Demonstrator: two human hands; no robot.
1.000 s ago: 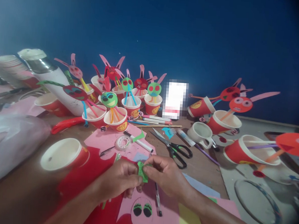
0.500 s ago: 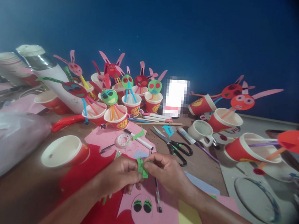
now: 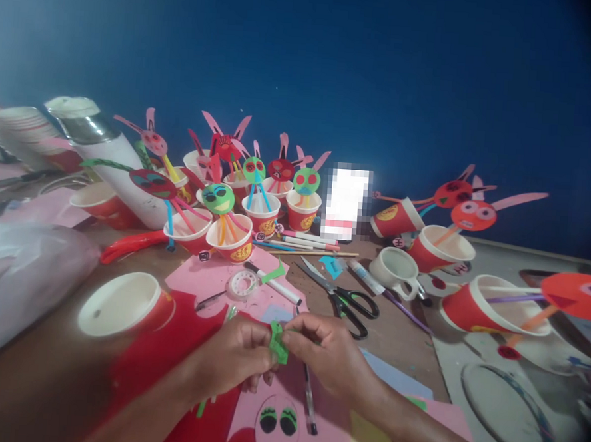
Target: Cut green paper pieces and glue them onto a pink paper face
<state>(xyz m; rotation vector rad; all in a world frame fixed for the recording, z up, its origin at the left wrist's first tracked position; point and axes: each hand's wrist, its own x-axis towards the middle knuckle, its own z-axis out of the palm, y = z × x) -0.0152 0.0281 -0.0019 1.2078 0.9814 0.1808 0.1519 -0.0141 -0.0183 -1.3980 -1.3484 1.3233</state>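
A small green paper piece (image 3: 278,343) is pinched between both hands above the pink paper (image 3: 331,410). My left hand (image 3: 242,352) is closed on its left side, thumb and forefinger together. On its right edge, my right hand (image 3: 318,342) is closed, with the fingertips pressed on the paper. Below the hands, a drawn circle on the pink paper holds two black ovals with green tops (image 3: 278,421). A pen (image 3: 310,400) lies just under my right hand. Red paper (image 3: 154,366) spreads beneath my left forearm.
Black-handled scissors (image 3: 343,296), a tape roll (image 3: 243,283) and a marker (image 3: 279,285) lie beyond the hands. Several red cups with paper rabbit faces stand behind. A white mug (image 3: 395,270) is at right, a tipped cup (image 3: 125,304) at left, near a plastic bag (image 3: 26,284).
The view has tilted up slightly, so most things sit a little lower in the picture. The green paper has turned a bit between the fingers; both hands still hold it.
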